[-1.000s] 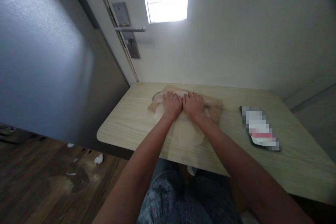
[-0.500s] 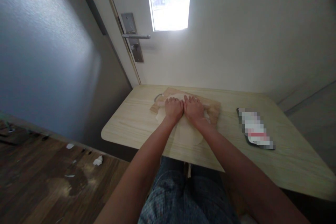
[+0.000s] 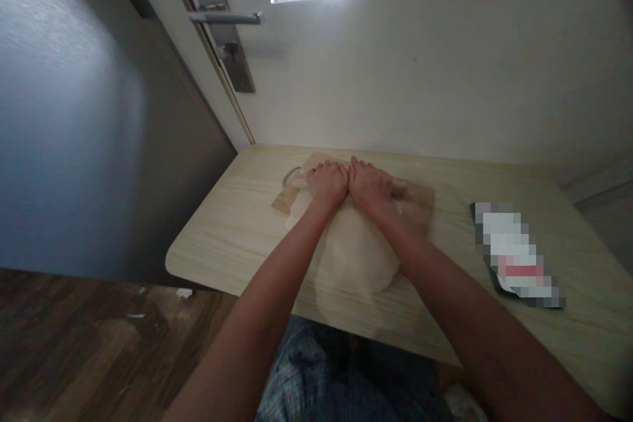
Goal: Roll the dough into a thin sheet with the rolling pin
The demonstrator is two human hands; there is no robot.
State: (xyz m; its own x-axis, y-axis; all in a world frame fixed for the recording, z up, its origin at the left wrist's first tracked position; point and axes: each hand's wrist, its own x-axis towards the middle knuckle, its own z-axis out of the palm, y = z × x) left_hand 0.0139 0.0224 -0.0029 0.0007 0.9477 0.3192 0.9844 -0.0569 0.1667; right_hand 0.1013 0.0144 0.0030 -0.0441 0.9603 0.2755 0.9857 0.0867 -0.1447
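Observation:
A wooden rolling pin (image 3: 398, 187) lies crosswise under both my hands, only its ends showing. My left hand (image 3: 328, 183) is closed over its left part, and my right hand (image 3: 368, 184) over its right part, thumbs side by side. A thin pale sheet of dough (image 3: 353, 254) spreads from beneath the pin toward me. It hangs past the near side of the wooden cutting board (image 3: 418, 211) onto the table. Part of the dough is hidden by my forearms.
The light wood table (image 3: 217, 224) stands against a white door with a metal handle (image 3: 227, 18). A phone-like flat dark object with a blurred-out top (image 3: 514, 254) lies on the right. A metal ring (image 3: 289, 175) sits at the board's left corner. Scraps (image 3: 184, 293) litter the floor.
My hands and the pin have moved away from me, to the far side of the dough. More of the sheet shows on my side. The view has tilted down and come closer.

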